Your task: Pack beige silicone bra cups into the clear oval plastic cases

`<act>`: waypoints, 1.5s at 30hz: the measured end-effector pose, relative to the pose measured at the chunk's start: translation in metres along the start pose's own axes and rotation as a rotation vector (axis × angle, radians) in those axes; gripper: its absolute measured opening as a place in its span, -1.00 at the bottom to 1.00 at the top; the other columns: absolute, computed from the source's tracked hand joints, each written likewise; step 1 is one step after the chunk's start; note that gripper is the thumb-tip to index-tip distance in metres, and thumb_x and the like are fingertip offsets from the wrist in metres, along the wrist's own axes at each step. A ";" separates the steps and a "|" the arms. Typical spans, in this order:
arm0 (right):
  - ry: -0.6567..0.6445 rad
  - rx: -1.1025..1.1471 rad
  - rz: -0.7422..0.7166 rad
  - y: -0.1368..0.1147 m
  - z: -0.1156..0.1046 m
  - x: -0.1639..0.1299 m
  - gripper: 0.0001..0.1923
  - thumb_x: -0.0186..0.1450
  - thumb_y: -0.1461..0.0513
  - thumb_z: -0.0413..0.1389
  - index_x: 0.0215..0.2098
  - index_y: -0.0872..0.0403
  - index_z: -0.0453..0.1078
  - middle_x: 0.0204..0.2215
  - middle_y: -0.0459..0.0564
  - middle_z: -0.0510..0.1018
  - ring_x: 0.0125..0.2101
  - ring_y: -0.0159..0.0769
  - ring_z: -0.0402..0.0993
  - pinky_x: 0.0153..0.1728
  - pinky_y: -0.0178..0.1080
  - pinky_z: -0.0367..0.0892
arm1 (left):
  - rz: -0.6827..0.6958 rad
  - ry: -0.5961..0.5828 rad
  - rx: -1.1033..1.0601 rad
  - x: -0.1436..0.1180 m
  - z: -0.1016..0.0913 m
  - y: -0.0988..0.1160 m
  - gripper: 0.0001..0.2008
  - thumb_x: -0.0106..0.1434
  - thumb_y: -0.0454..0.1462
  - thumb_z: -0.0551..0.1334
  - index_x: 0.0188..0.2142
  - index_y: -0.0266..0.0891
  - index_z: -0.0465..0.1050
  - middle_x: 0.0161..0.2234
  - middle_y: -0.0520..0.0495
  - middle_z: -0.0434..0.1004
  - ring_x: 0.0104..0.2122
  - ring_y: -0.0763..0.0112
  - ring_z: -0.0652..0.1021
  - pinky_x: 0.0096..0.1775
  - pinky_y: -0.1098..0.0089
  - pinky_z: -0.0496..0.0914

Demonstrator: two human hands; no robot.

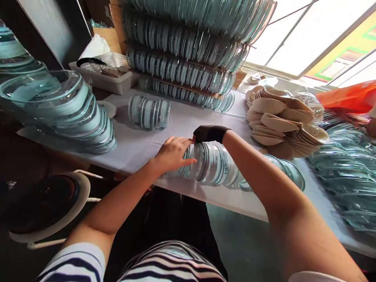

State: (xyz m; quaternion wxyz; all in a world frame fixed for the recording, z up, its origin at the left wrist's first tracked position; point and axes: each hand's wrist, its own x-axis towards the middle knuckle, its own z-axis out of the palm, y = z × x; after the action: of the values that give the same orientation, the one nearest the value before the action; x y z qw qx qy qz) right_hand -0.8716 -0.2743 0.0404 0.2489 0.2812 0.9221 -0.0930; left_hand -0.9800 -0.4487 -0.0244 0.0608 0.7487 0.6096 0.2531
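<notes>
A row of nested clear glass dishes (217, 164) lies on its side along the near edge of the table, pale bands showing between the rims. My bare left hand (175, 152) is closed over the left part of this row, its fingers across the top and its thumb on the near side. My right hand (209, 134), in a black mesh glove, is curled at the top far rim of the dishes. The fingertips of both hands almost meet there. What the gloved fingers pinch, if anything, is hidden.
A short glass dish stack (149, 112) lies beyond my hands. Racked glassware (185, 58) rises behind it. Tall nested glass dishes (88, 117) lean at left, near a white basket (117, 82) and a stool (82, 188). Beige oval pieces (273, 117) and more glassware (340, 176) fill the right.
</notes>
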 end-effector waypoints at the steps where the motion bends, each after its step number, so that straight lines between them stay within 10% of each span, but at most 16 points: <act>1: -0.043 0.011 -0.015 0.001 -0.002 0.011 -0.77 0.21 0.29 0.13 -0.23 0.18 0.58 -0.53 -0.10 0.50 -0.56 -0.46 0.24 -0.46 -0.36 0.15 | 0.002 0.001 0.000 0.000 0.000 0.000 -0.42 0.25 0.02 0.29 0.17 -0.16 0.28 0.16 -0.14 0.45 0.17 0.15 0.43 0.29 0.01 0.13; 6: -0.159 -0.038 -0.156 -0.005 -0.005 0.026 -0.74 0.14 0.31 0.17 -0.19 0.17 0.56 -0.56 -0.15 0.46 -0.57 -0.49 0.19 -0.49 -0.38 0.13 | 0.011 0.010 0.039 0.000 0.003 -0.002 -0.45 0.28 0.03 0.26 0.16 -0.16 0.29 0.16 -0.18 0.44 0.16 0.11 0.44 0.27 -0.06 0.13; 13: 0.194 -0.138 0.033 -0.019 0.005 -0.027 -0.75 0.21 0.20 0.11 -0.21 0.06 0.57 -0.33 0.01 0.63 -0.41 -0.30 0.45 -0.49 -0.32 0.08 | -0.005 0.042 0.071 0.002 0.008 0.002 -0.64 0.40 -0.11 0.12 0.10 -0.18 0.34 0.10 -0.17 0.50 0.10 0.11 0.47 0.24 -0.02 0.15; 19: 0.714 -0.033 0.225 -0.069 0.105 -0.102 -0.67 0.35 0.15 -0.05 -0.28 0.06 0.55 -0.35 0.05 0.64 -0.37 -0.23 0.53 -0.43 -0.27 0.11 | -0.020 0.041 0.064 0.003 0.009 0.003 -0.65 0.40 -0.11 0.10 0.10 -0.18 0.35 0.13 -0.13 0.48 0.12 0.12 0.44 0.21 0.07 0.17; 27: 0.641 0.024 0.176 -0.111 0.218 -0.097 -0.72 0.35 0.20 0.01 -0.18 -0.01 0.58 -0.33 0.08 0.66 -0.36 -0.16 0.54 -0.37 -0.21 0.24 | -0.008 0.040 0.076 0.002 0.008 -0.003 -0.62 0.40 -0.10 0.11 0.12 -0.22 0.35 0.12 -0.16 0.48 0.12 0.13 0.45 0.19 0.09 0.20; 30: 0.701 0.044 0.146 -0.088 0.197 -0.109 -0.67 0.39 0.11 -0.01 -0.16 0.00 0.59 -0.36 0.06 0.66 -0.37 -0.20 0.54 -0.36 -0.25 0.25 | -0.011 0.035 0.119 0.002 0.003 0.003 -0.55 0.42 -0.06 0.08 0.18 -0.24 0.31 0.25 -0.22 0.35 0.26 0.05 0.31 0.27 -0.04 0.08; 34: 0.775 -0.031 0.329 -0.026 0.113 -0.114 -0.58 0.44 0.10 -0.10 -0.15 0.08 0.58 -0.25 0.13 0.65 -0.30 -0.21 0.54 -0.35 -0.29 0.22 | 0.085 0.075 0.177 0.009 0.006 0.024 -0.38 0.36 0.04 0.13 0.29 -0.23 0.20 0.36 -0.25 0.14 0.37 -0.02 0.10 0.32 -0.16 -0.16; 40: 0.067 -0.084 0.051 0.038 0.022 -0.038 -0.69 0.25 0.27 0.09 -0.11 0.17 0.59 -0.30 0.07 0.66 -0.38 -0.31 0.49 -0.34 -0.32 0.28 | 0.149 -0.012 0.152 0.024 0.027 0.040 -0.30 0.24 0.05 0.28 0.26 -0.19 0.23 0.20 -0.27 0.40 0.19 -0.02 0.38 0.26 -0.10 0.06; 45: -0.003 -0.192 -0.021 0.030 0.011 -0.022 -0.69 0.17 0.24 0.15 -0.18 0.20 0.60 -0.37 0.05 0.65 -0.48 -0.36 0.41 -0.41 -0.32 0.25 | 0.171 -0.017 0.165 0.027 0.027 0.037 -0.37 0.23 0.04 0.28 0.21 -0.15 0.27 0.21 -0.24 0.39 0.19 -0.02 0.38 0.25 -0.08 0.10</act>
State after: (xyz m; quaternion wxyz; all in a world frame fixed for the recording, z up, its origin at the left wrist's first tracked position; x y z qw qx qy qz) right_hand -0.8342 -0.2637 0.0410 0.2752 0.2465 0.9292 -0.0074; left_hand -0.9316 -0.4264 -0.0244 -0.0177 0.8027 0.5616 0.1999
